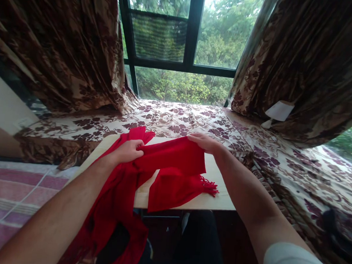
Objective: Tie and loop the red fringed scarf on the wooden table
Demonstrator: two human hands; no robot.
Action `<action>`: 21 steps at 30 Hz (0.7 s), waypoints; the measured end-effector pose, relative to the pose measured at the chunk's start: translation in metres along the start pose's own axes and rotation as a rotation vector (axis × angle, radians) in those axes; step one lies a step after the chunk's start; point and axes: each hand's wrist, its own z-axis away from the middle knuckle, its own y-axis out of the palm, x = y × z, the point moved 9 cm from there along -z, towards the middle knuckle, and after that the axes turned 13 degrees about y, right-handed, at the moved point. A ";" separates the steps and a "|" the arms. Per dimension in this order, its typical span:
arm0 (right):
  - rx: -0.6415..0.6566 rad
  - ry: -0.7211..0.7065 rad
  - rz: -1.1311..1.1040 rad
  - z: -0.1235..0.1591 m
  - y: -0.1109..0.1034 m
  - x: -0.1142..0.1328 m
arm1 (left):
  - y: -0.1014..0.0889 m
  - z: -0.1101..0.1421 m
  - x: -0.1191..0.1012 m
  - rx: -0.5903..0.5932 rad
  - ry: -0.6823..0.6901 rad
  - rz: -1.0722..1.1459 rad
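Note:
A red fringed scarf point(173, 164) lies across a small light wooden table point(216, 197), with one end hanging off the near left edge toward my lap. My left hand point(129, 150) is closed, pinching a fold of the scarf near its left side. My right hand point(202, 142) grips the scarf's far right corner with fingers curled over the cloth. A fringed end point(208, 187) rests on the table near the front edge.
A window seat covered in floral brown cloth point(177, 117) runs behind the table, with matching curtains point(63, 40) on both sides of a dark-framed window point(191, 30). A striped bedspread point(6, 199) lies at the left. A white tag point(279, 111) hangs at the right curtain.

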 end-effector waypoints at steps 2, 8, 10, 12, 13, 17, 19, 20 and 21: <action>-0.003 0.018 0.016 0.002 -0.003 -0.002 | -0.001 0.003 -0.003 0.032 0.017 -0.102; -0.046 0.055 0.054 0.010 -0.017 -0.005 | -0.021 0.009 -0.002 -0.013 -0.077 -0.336; -0.039 0.069 0.078 0.015 -0.022 -0.006 | -0.030 0.012 0.001 -0.078 -0.095 -0.340; -0.023 0.084 0.112 0.020 -0.026 -0.007 | -0.041 0.015 0.007 -0.177 -0.119 -0.304; -0.012 0.094 0.133 0.022 -0.028 -0.007 | -0.047 0.018 0.011 -0.236 -0.146 -0.265; -0.059 0.116 0.199 0.032 -0.044 -0.003 | -0.059 0.029 0.036 -0.512 -0.327 0.202; -0.118 0.068 0.181 0.038 -0.054 0.007 | -0.056 0.030 0.042 -0.595 -0.402 0.548; -0.147 0.030 0.153 0.041 -0.059 0.014 | -0.054 0.029 0.041 -0.604 -0.422 0.691; -0.173 -0.013 0.117 0.044 -0.063 0.022 | -0.054 0.027 0.038 -0.594 -0.430 0.801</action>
